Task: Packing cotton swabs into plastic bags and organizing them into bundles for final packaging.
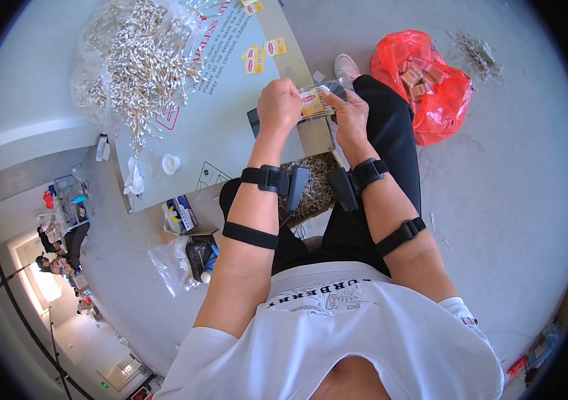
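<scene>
Between my hands, over the near right corner of the table, is a clear plastic packet [310, 101] with a yellow-and-red label card and rows of cotton swabs inside. My left hand [280, 105] is closed in a fist at the packet's left end. At the other end my right hand [350, 115] grips the packet, its thumb lying across the plastic. Part of a dark flat object [253, 123] shows beside my left wrist. Loose yellow label cards [254, 60] lie on the table beyond my hands. A large heap of cotton swabs [147, 63] spills from a clear bag at the far left.
The metal-topped table [194, 143] carries a white spool-like piece [171, 164] and crumpled white plastic [134, 177]. A box of swabs [315, 183] sits below my forearms. On the floor at right is a red plastic bag [447, 107] holding small packs, near a swab pile [478, 55].
</scene>
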`<state>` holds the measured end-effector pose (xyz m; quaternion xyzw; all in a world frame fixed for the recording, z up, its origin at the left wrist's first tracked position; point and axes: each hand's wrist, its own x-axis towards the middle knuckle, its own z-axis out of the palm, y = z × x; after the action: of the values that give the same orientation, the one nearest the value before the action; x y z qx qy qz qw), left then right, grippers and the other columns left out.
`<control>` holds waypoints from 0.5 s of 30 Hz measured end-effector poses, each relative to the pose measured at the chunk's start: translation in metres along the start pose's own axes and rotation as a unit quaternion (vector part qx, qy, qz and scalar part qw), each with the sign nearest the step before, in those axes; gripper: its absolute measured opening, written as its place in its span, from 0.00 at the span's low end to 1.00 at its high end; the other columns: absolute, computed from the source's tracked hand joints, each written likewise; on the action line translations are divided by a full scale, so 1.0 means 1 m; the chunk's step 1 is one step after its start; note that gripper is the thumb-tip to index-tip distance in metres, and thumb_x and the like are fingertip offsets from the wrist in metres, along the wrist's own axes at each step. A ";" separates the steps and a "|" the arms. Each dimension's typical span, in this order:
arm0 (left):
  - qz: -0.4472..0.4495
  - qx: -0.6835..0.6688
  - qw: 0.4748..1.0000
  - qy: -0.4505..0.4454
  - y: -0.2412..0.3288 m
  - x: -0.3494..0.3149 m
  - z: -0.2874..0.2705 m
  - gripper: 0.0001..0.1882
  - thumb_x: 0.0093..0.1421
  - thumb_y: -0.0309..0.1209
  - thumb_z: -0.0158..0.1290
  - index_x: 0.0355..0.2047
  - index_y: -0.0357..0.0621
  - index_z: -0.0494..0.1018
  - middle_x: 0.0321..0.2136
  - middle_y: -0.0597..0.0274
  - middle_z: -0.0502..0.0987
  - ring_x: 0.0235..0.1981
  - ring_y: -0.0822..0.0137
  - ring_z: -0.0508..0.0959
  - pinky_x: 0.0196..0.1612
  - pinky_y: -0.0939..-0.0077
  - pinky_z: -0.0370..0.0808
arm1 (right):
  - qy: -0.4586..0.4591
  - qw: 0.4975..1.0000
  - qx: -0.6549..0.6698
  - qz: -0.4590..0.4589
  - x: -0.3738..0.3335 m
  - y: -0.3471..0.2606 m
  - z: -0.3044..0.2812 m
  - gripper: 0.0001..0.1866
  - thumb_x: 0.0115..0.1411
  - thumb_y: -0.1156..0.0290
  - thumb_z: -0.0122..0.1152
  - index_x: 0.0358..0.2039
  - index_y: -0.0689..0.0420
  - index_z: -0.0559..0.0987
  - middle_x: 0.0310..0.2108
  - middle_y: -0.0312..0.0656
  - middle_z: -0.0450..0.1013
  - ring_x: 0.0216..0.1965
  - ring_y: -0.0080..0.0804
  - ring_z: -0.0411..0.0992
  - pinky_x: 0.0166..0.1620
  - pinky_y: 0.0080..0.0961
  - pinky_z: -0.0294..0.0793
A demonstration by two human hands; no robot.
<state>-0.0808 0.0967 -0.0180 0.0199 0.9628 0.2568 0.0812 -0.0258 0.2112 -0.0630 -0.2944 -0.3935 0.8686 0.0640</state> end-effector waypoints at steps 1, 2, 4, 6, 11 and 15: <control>0.002 -0.002 1.000 0.002 -0.001 0.000 0.000 0.03 0.46 0.25 0.52 0.20 0.41 0.75 0.26 0.48 0.77 0.30 0.48 0.78 0.35 0.59 0.74 | 0.000 1.000 0.000 0.000 0.000 -0.001 0.001 0.04 0.50 0.80 0.64 0.29 0.64 0.79 0.26 0.36 0.76 0.25 0.21 0.71 0.31 0.19 0.70; 0.001 -0.002 1.000 0.003 -0.002 -0.001 0.000 0.03 0.46 0.25 0.52 0.20 0.41 0.75 0.26 0.48 0.77 0.30 0.48 0.78 0.35 0.59 0.74 | 0.002 1.000 -0.007 0.005 -0.001 -0.002 0.001 0.04 0.50 0.80 0.64 0.29 0.64 0.79 0.26 0.36 0.76 0.25 0.21 0.71 0.31 0.19 0.70; -0.029 -0.030 0.999 -0.005 -0.005 -0.001 -0.001 0.03 0.46 0.26 0.52 0.20 0.39 0.74 0.24 0.46 0.77 0.29 0.47 0.77 0.35 0.59 0.74 | 0.005 1.000 -0.015 0.010 -0.001 -0.002 0.001 0.05 0.50 0.80 0.64 0.29 0.64 0.79 0.26 0.36 0.76 0.25 0.21 0.71 0.31 0.20 0.70; -0.044 -0.053 0.998 -0.009 -0.010 -0.002 -0.003 0.03 0.46 0.25 0.51 0.19 0.38 0.73 0.22 0.45 0.77 0.25 0.50 0.78 0.32 0.62 0.75 | 0.002 1.000 -0.016 0.005 0.000 -0.001 0.001 0.05 0.50 0.80 0.64 0.29 0.64 0.79 0.26 0.36 0.76 0.25 0.21 0.71 0.31 0.20 0.70; -0.151 -0.260 0.953 -0.039 -0.008 -0.017 -0.007 0.04 0.46 0.22 0.50 0.18 0.34 0.70 0.16 0.49 0.76 0.15 0.64 0.76 0.19 0.71 0.72 | -0.002 1.000 -0.006 -0.003 0.003 0.003 -0.005 0.05 0.50 0.80 0.64 0.30 0.64 0.79 0.26 0.35 0.76 0.25 0.20 0.71 0.31 0.19 0.70; -0.211 -0.410 0.887 -0.031 -0.011 -0.029 -0.012 0.03 0.49 0.20 0.49 0.20 0.35 0.68 0.15 0.54 0.74 0.12 0.70 0.73 0.10 0.79 0.65 | 0.004 1.000 -0.022 0.002 0.001 0.000 -0.001 0.05 0.50 0.80 0.64 0.30 0.64 0.79 0.26 0.34 0.76 0.25 0.19 0.70 0.31 0.18 0.69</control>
<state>-0.0542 0.0791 -0.0086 -0.2110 0.7503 0.6045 0.1645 -0.0265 0.2119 -0.0640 -0.3003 -0.4115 0.8586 0.0573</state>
